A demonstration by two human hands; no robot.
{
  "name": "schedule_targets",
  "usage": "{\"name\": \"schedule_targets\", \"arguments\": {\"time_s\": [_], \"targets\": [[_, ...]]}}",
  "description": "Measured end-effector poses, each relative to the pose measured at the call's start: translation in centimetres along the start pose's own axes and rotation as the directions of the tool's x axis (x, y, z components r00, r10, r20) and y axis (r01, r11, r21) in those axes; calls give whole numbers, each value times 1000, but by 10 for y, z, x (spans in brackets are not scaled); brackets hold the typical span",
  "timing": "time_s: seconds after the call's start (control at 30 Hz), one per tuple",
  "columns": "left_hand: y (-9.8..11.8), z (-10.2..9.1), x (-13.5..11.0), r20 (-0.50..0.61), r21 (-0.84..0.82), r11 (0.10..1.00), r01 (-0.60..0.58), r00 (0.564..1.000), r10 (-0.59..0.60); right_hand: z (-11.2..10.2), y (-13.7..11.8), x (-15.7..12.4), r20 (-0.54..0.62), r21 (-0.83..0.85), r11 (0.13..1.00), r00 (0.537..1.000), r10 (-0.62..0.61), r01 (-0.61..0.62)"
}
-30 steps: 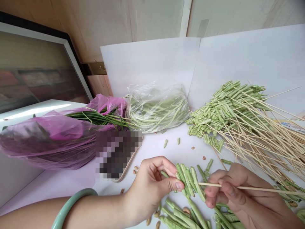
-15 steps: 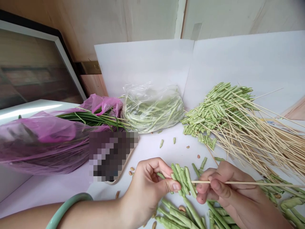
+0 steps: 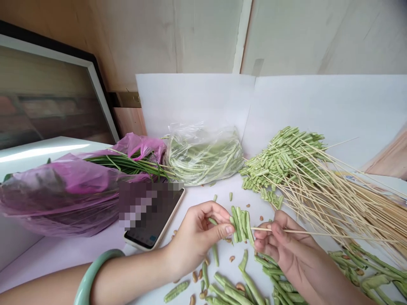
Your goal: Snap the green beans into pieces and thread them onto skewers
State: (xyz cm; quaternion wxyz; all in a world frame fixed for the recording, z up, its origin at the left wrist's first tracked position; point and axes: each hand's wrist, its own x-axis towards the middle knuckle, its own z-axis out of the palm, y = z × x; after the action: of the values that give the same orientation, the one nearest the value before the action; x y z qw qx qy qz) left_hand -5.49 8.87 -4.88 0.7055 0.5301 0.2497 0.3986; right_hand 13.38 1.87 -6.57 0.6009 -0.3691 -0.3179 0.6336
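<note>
A thin, pale wooden skewer [image 3: 321,232] is held nearly level in the near middle of the scene, its shaft reaching right. At its left end, short green bean pieces [image 3: 243,224] sit in a close row, crosswise to it, their tops tilted slightly left; the rightmost reaches lowest.

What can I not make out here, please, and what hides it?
Head view: the tip of the held skewer, hidden by the bean pieces or left hand.
Head view: part of the phone, pixelated.
Head view: some ends of the piled skewers, cut by the right edge.
</note>
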Motion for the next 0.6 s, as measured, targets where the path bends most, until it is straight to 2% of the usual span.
{"name": "schedule_targets", "arguments": {"time_s": [0.23, 0.43, 0.6], "targets": [[-8, -5, 4, 44, 70, 997, -20, 999, 16, 2, 1, 4, -69, 76, 997, 997, 18, -13], [-8, -2, 3, 76, -10, 1000, -15, 997, 16, -1, 2, 3, -92, 101, 995, 996, 13, -4], [-3, -2, 1, 29, -57, 998, 10, 1000, -8, -4, 2, 5, -74, 92, 996, 997, -8, 15]]}}
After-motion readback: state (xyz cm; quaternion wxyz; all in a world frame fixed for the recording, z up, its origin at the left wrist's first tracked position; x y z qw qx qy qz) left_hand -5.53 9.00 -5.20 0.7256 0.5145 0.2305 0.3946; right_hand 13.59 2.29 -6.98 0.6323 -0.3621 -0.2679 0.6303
